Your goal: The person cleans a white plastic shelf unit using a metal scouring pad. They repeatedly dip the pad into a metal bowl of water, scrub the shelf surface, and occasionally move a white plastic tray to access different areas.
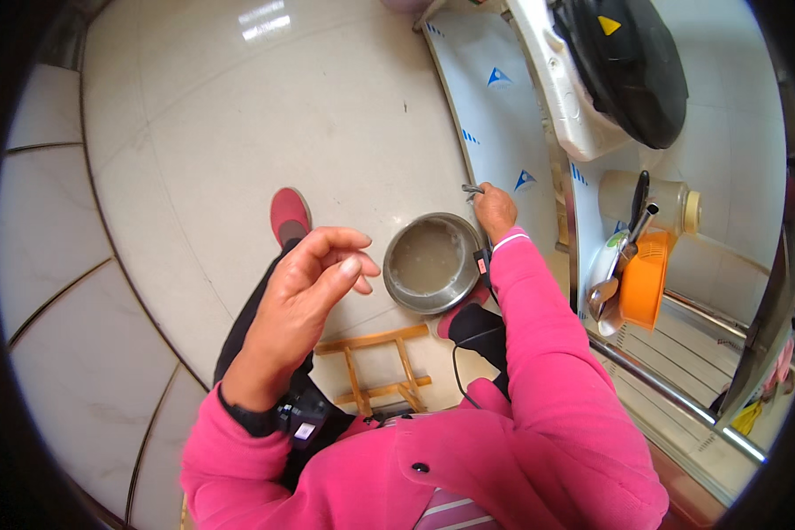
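Note:
A stainless steel pot [437,263] of cloudy greyish water stands on the floor between my feet. My left hand [318,278] hovers to the left of the pot, fingers loosely curled, with nothing seen in it. Just beyond the pot's upper right rim, my right hand [495,211] is closed around a small metal object [473,189]. Only one end of that object shows, so its exact kind is unclear. The right hand is beside the film-covered metal shelf [490,106].
A low wooden frame [384,368], perhaps a stool, is below the pot. On the right rack are an orange plastic basket [646,281], metal utensils [603,295], a jar [649,199] with a yellow lid, and a black object [636,73] by white foam [576,126]. Tiles [73,318] line the left.

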Tool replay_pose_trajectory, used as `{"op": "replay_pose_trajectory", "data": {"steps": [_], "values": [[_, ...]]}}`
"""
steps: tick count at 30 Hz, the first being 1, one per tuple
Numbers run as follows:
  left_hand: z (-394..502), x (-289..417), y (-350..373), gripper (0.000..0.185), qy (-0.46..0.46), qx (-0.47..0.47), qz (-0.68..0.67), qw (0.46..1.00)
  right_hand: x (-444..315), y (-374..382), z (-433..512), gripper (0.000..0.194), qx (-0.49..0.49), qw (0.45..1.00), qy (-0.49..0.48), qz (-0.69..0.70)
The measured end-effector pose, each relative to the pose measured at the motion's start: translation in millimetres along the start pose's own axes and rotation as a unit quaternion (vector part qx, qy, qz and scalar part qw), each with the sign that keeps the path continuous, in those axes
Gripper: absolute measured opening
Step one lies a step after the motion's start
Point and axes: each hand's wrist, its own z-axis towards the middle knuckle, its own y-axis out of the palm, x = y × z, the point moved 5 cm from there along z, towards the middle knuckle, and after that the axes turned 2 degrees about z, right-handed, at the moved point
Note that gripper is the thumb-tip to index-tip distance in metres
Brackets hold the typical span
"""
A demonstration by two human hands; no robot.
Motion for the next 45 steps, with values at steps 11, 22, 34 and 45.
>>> {"op": "replay_pose_trajectory", "data": {"steps": [11,22,34,45], "values": [[10.9,-24.3,-14.4,0.025,0.074,0.048,0.123,0.988,-89.6,-127.6,-111.3,0.019,-0.156,0.772,-0.106,0.607],[27.4,-56.7,-24.1,0.028,0.087,0.061,0.287,0.952,-14.7,-200.1,-214.0,0.028,-0.151,0.461,-0.169,0.858],[5.9,-113.5,2.4,0.036,0.028,-0.014,0.541,0.840,2.1,-144.6,-259.6,0.027,-0.384,0.447,-0.215,0.779],[-55.3,-190.4,42.6,0.040,-0.006,-0.242,0.633,0.735,73.7,-145.0,-299.8,0.030,-0.312,0.516,-0.222,0.767]]}}
